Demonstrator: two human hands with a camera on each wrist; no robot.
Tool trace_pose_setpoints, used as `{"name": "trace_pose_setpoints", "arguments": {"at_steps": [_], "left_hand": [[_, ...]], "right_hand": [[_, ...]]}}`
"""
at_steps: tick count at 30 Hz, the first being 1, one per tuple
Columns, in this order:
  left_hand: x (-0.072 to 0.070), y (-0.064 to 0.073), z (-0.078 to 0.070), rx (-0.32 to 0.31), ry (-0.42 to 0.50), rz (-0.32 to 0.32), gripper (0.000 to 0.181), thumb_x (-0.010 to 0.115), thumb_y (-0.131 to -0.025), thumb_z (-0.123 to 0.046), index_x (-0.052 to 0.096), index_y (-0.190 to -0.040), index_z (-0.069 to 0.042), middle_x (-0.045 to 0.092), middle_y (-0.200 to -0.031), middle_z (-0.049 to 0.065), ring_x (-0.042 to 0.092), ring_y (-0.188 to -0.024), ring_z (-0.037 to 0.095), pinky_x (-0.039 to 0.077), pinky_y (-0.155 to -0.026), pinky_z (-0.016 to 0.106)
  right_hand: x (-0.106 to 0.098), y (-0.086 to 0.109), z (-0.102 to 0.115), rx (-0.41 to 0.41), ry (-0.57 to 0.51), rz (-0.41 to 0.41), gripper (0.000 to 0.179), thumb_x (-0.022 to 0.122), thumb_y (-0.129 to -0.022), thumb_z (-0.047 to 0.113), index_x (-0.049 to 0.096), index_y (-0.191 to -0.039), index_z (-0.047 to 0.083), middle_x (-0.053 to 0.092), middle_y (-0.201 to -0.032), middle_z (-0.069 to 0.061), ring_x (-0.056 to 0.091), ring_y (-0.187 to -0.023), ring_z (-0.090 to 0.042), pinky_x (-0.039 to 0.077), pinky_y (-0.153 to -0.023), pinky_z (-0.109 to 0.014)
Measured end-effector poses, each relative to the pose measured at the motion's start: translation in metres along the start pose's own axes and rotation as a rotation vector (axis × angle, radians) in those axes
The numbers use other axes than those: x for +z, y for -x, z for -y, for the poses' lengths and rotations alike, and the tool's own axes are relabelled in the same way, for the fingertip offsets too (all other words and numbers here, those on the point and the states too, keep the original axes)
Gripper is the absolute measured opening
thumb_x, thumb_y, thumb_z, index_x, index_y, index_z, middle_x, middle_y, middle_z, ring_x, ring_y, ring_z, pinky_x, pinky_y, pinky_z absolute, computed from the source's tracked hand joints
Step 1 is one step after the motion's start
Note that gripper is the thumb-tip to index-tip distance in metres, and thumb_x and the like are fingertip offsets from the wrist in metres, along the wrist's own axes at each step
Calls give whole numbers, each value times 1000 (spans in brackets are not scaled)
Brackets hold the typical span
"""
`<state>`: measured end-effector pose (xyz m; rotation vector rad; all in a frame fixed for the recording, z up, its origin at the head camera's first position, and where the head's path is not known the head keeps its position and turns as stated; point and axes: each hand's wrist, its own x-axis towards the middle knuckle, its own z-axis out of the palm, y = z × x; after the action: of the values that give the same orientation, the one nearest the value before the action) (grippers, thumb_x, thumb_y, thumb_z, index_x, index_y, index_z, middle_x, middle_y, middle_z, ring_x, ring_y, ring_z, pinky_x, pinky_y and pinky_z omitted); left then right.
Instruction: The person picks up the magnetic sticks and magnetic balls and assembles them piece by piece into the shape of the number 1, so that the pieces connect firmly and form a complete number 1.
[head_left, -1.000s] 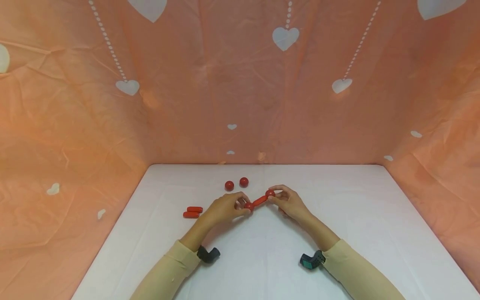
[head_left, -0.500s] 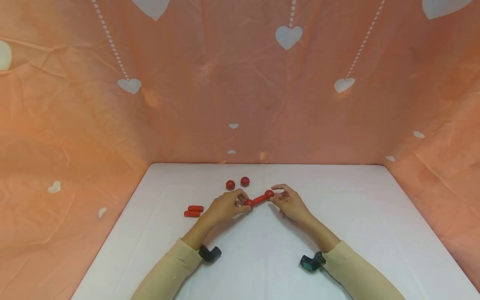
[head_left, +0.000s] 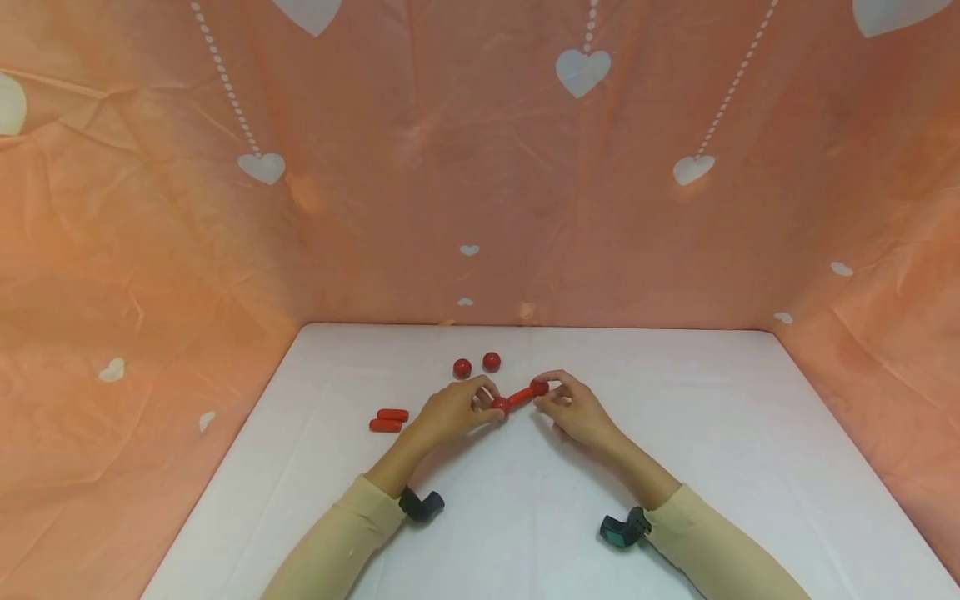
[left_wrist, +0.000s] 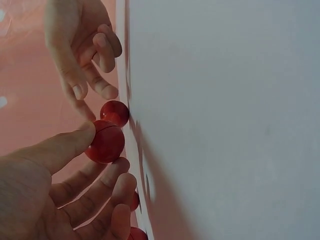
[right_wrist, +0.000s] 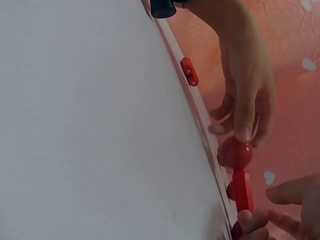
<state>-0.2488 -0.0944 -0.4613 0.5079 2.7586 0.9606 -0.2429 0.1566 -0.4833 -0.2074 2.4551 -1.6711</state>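
Note:
A red rod (head_left: 521, 397) joins two red balls, one at each end, held above the white table. My left hand (head_left: 457, 410) pinches the left ball (head_left: 501, 406) between thumb and fingers; the left wrist view shows this grip on the near ball (left_wrist: 106, 142). At the other end, my right hand (head_left: 581, 412) has its index finger and thumb around the right ball (head_left: 539, 388). In the right wrist view the rod (right_wrist: 242, 190) runs down from the left ball (right_wrist: 237, 153) to my right fingertips, which partly hide its lower end.
Two loose red balls (head_left: 462, 368) (head_left: 491, 362) lie behind my left hand. Left of that hand, two red rods (head_left: 393, 414) (head_left: 386, 426) lie side by side on the white table (head_left: 720, 433). Orange cloth (head_left: 480, 192) with white hearts hangs behind and at both sides.
My right fingers loosened off the right ball half a second ago and now close around it again. My left hand keeps its hold. The view has shifted slightly.

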Motion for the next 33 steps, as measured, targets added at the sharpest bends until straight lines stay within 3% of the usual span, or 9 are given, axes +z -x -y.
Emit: {"name": "trace_pose_setpoints", "arguments": {"at_steps": [13,23,33], "left_hand": [[5,0,1,24,17,10,27,83,-96,-33,70,-116,-22,77,-106,-2,69,-97,18,56,-88,46],[7,0,-3,45,3,10,28,84,-95,-34,71,-115,-21,77,-102,-3,69,-92,17,56,-87,46],[10,-1,-6,77,17,-10,25,82,-97,-31,72,-117,-21,78,-109,-2,69,-93,17,59,-85,42]], "right_hand": [[7,4,1,-55,-64,120,41,70,-105,15,59,-142,3,74,-109,-20,54,-56,-18,46,-51,-28],[13,6,-5,-119,-42,160,37,68,-107,16,60,-140,3,76,-105,-20,58,-53,-17,50,-48,-28],[15,5,-8,-141,-166,209,37,63,-109,10,57,-140,-7,71,-81,-28,63,-49,-16,52,-48,-27]]}}
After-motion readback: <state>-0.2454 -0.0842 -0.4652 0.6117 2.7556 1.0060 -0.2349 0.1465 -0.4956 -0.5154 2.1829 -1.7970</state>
